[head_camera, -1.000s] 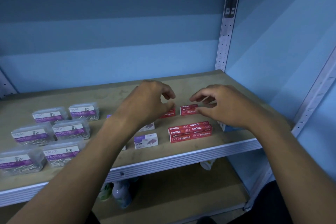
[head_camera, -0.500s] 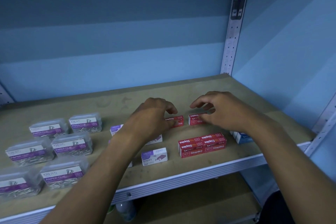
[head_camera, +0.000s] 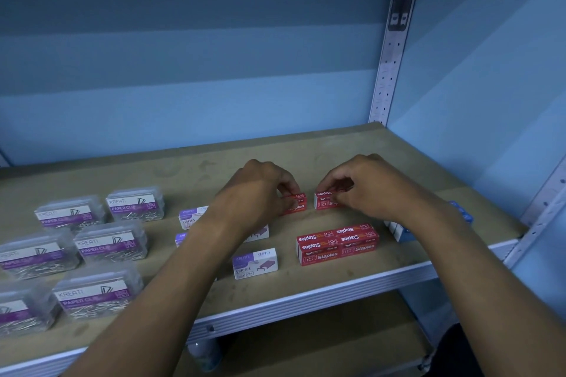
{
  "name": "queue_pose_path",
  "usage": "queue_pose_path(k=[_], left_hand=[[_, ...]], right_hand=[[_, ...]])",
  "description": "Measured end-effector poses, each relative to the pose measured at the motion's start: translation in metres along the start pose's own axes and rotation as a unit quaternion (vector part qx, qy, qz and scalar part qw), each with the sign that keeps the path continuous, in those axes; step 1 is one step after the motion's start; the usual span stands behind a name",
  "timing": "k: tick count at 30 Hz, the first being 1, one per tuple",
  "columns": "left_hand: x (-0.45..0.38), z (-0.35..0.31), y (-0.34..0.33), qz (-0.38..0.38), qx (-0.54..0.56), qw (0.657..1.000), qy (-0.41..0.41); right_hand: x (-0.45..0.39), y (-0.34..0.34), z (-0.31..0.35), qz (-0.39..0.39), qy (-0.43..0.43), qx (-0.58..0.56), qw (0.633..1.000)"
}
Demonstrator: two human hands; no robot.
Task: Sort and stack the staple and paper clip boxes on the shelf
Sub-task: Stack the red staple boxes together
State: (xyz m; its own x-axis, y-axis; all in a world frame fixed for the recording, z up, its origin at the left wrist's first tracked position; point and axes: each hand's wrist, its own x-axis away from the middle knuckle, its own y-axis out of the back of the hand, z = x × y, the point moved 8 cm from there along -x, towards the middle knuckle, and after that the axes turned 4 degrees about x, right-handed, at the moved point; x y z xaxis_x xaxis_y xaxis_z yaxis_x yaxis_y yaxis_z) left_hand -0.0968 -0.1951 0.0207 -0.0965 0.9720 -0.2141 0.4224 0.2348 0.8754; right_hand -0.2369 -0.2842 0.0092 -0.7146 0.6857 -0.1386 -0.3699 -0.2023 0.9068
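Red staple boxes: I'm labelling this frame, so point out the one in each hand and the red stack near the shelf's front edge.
Left-hand red box (head_camera: 297,204), head view, front face.
Right-hand red box (head_camera: 324,201), head view, front face.
Red stack (head_camera: 337,243), head view, top front corner.

1. Left hand (head_camera: 260,193): forearm reaching forward, back of hand up, fingers curled, pinching a red staple box (head_camera: 295,203).
2. Right hand (head_camera: 367,190): just beside the left, fingers curled, pinching a second red staple box (head_camera: 324,200).
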Motion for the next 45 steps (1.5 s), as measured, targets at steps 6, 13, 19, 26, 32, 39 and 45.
queue_pose_path(k=[6, 13, 19, 26, 32, 39, 45], left_hand=[[0.002, -0.009, 0.000, -0.004, -0.006, 1.000, -0.013], [0.008, -0.023, 0.006, -0.013, 0.001, 0.999, -0.029], [0.015, -0.031, 0.009, -0.022, -0.004, 0.999, -0.039], [0.022, -0.035, 0.006, -0.010, 0.010, 0.999, -0.046], [0.028, -0.040, 0.000, 0.013, 0.028, 0.998, -0.054], [0.031, -0.041, -0.003, 0.022, 0.052, 0.997, -0.043], [0.033, -0.037, -0.007, 0.031, 0.058, 0.997, -0.031]], right_hand=[[0.006, 0.003, 0.004, 0.002, 0.008, -0.006, 1.000], [0.016, 0.012, 0.009, -0.011, 0.025, 0.000, 1.000], [0.025, 0.013, 0.010, -0.003, 0.020, -0.002, 1.000], [0.035, 0.018, 0.012, -0.007, 0.023, -0.002, 1.000], [0.042, 0.016, 0.013, 0.010, 0.022, 0.003, 1.000], [0.047, 0.015, 0.013, 0.018, 0.020, 0.010, 1.000], [0.050, 0.012, 0.013, 0.034, 0.015, 0.008, 0.999]])
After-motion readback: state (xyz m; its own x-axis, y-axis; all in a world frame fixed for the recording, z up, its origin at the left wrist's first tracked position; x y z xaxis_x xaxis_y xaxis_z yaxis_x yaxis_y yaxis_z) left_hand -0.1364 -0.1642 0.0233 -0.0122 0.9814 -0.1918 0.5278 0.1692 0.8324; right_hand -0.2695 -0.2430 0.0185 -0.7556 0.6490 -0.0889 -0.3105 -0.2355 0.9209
